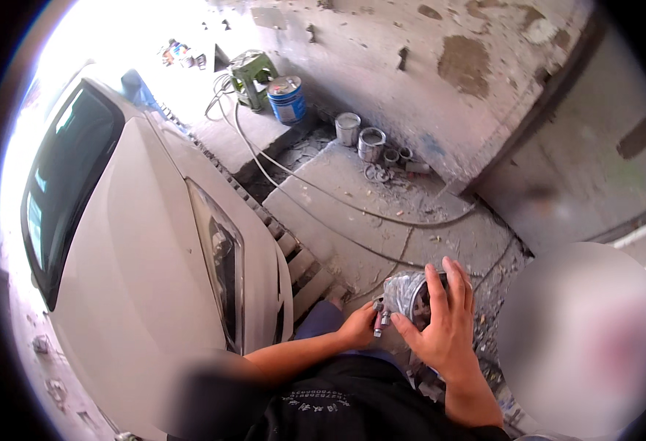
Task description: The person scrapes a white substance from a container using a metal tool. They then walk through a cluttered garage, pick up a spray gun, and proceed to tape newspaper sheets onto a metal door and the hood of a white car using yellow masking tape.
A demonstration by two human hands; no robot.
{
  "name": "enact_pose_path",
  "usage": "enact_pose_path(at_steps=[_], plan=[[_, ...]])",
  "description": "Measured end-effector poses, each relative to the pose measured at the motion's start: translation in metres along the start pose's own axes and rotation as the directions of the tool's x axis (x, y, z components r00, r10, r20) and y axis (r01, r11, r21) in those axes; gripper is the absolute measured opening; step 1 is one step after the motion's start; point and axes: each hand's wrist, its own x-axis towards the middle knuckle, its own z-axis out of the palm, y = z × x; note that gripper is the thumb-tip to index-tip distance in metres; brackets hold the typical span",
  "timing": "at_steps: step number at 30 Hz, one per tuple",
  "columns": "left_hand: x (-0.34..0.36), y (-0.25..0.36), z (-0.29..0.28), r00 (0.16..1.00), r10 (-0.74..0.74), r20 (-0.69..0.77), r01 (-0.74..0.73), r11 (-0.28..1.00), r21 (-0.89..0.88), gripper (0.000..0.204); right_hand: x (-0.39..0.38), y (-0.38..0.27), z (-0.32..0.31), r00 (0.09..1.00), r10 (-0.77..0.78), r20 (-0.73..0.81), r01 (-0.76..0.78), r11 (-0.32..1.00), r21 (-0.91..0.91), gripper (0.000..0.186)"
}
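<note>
My left hand (356,328) is closed around what looks like a paint spray gun (380,322), whose small metal knobs and fittings stick out beside my fingers. Joined to it or right against it is a grey, paint-smeared cup (402,291), tilted with its round rim toward the right. My right hand (446,317) is raised at that rim, fingers spread and thumb apart. It partly covers the cup's mouth; whether the fingertips touch it I cannot tell. The cup's inside is mostly hidden.
A white car (132,264) stands close on my left, headlight beside my arm. A hose (323,187) crosses the concrete floor ahead. Paint cans (371,145) stand by the stained wall (381,51), with a blue bucket (286,103) and green stool (251,73) farther back. Rubble lies to the right.
</note>
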Motion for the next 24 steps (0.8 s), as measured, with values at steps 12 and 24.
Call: enact_pose_path(at_steps=[12, 24], plan=[[0.215, -0.075, -0.171, 0.891, -0.281, -0.356, 0.247, 0.959, -0.138, 0.022, 0.269, 0.057, 0.122, 0.956, -0.292, -0.036, 0.293, 0.93, 0.221, 0.071], [0.366, -0.112, -0.426, 0.666, -0.383, -0.641, 0.351, 0.918, -0.184, 0.025, 0.508, 0.049, 0.258, 0.963, -0.166, 0.212, 0.046, 0.877, 0.478, 0.054]])
